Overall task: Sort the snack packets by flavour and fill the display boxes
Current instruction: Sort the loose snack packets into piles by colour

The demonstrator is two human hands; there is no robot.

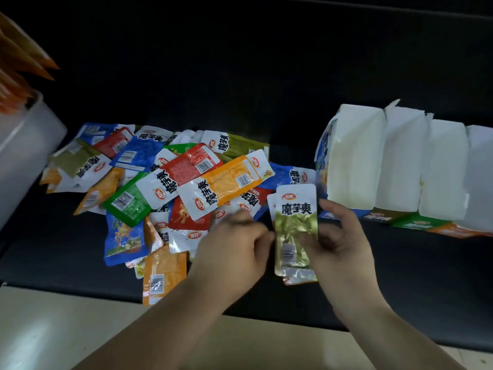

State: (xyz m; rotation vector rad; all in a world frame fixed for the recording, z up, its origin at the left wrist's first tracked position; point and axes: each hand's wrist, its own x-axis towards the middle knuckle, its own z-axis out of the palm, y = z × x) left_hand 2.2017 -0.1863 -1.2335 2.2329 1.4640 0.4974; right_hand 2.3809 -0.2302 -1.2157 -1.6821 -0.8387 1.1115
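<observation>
Nearest the camera, at the lower centre of the frame, both forearms are reaching in over the front edge of the dark tabletop (400, 303). The right hand (344, 244) is holding a stack of olive-green packets (293, 225), its grip pinching them with fingers curled across the lower front. The stack is standing with its long axis running up and down the frame, logo end uppermost. The left hand (234, 249) is sitting just beside the stack's left edge with fingers curled toward it. It is blurred, so I cannot tell whether its grip is pinching the stack or only touching it.

Behind and left of the hands, the unsorted pile (170, 182) of blue, red, green, orange and olive packets is lying spread across the middle of the frame.

Farther back, at the right, the display boxes (394, 161) are standing in a row, white interiors showing and looking unfilled. They are lying up and to the right of the stack, so the right hand is the nearer one. The second box (400, 166) seems to carry an olive front panel and is probably the target.

At the upper left, a grey container (26, 145) is holding orange packets (16, 76).
</observation>
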